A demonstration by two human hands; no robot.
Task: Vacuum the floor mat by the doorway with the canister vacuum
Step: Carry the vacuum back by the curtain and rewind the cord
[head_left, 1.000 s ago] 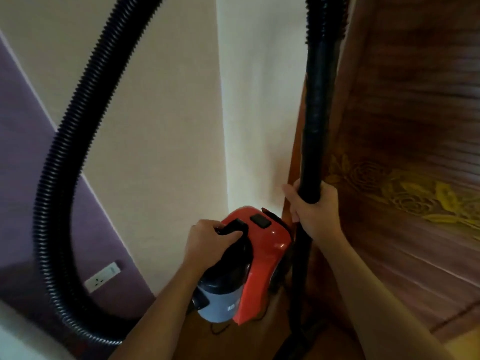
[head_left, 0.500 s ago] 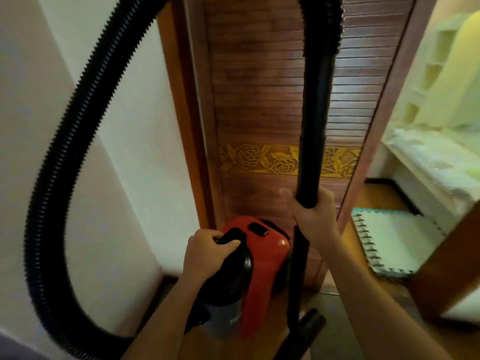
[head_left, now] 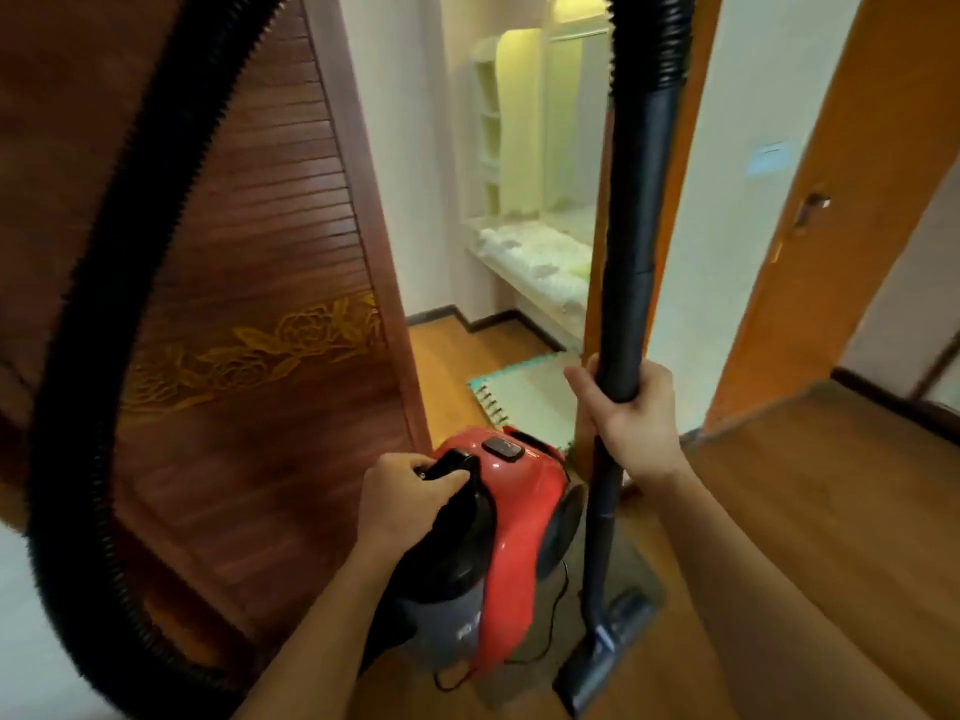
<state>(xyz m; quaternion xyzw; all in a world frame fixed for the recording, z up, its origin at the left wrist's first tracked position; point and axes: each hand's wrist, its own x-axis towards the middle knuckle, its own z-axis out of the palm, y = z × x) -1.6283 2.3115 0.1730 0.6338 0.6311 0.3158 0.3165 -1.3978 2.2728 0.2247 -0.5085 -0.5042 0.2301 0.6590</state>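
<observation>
Hands (head_left: 413, 498) on vacuum (head_left: 511, 543), wand (head_left: 626, 314)

Red vacuum (head_left: 519, 517), black ribbed hose (head_left: 78, 397)

The red canister vacuum (head_left: 511, 517) is gleaming like glossy plastic, its ribbed black hose (head_left: 98, 324) looking matt; the slatted wooden door (head_left: 249, 283) is shining, varnished.
</observation>
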